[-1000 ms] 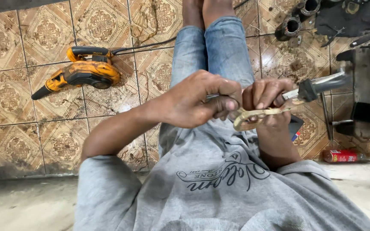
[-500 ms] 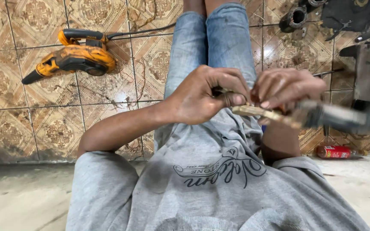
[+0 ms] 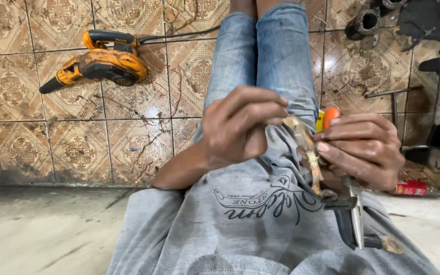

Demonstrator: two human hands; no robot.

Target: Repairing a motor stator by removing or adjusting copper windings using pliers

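tan, frayed strip (image 3: 306, 147) between the two hands, over the lap, running from the left hand's fingertips down past the right hand's. left hand (image 3: 240, 125) curled, fingers pinched on the strip's upper end. right hand (image 3: 362, 150) clenched around an orange-handled tool (image 3: 330, 116), fingertips touching the strip; metal blade-like tool (image 3: 355, 216) pointing down below that hand, exact grip on it unclear. orange and black power blower (image 3: 100, 63) lying on patterned floor tiles (image 3: 77, 142), well apart to the left. red can (image 3: 411, 188) near the right hand.
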